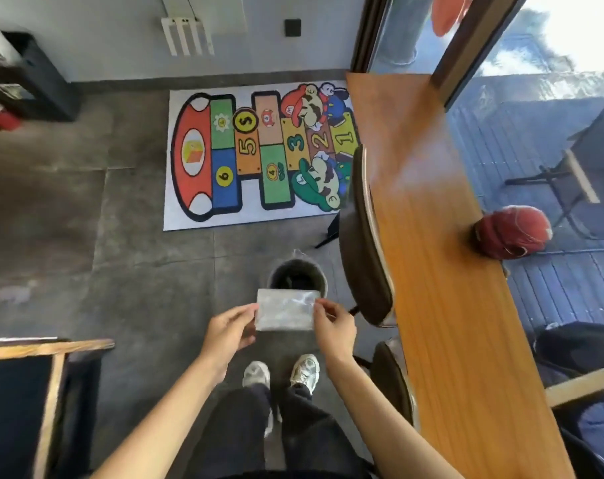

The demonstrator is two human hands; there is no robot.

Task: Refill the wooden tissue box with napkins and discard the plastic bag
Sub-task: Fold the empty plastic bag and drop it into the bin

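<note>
We see a flat, rectangular plastic bag [287, 310], translucent and greyish with glossy creases, stretched between two bare hands above the grey tiled floor [86, 219]. The left hand [228, 329] pinches the bag's left edge, thumb on top and fingers curled underneath; the right hand [334, 327] pinches its right edge between thumb and forefinger, the remaining fingers loosely bent. Both grips are closed on the thin film, which lies between the two sets of fingertips and spans the gap between the hands. Just beyond the bag's far edge stands a round, dark-lined waste bin [297, 274], its mouth partly hidden by the film. To the right runs a long wooden counter [442, 271] with smooth, orange-toned grain, bearing a red cap [511, 232]; a curved brown chair back [364, 243] stands beside it. A colourful hopscotch mat [259, 153] lies flat farther off.
</note>
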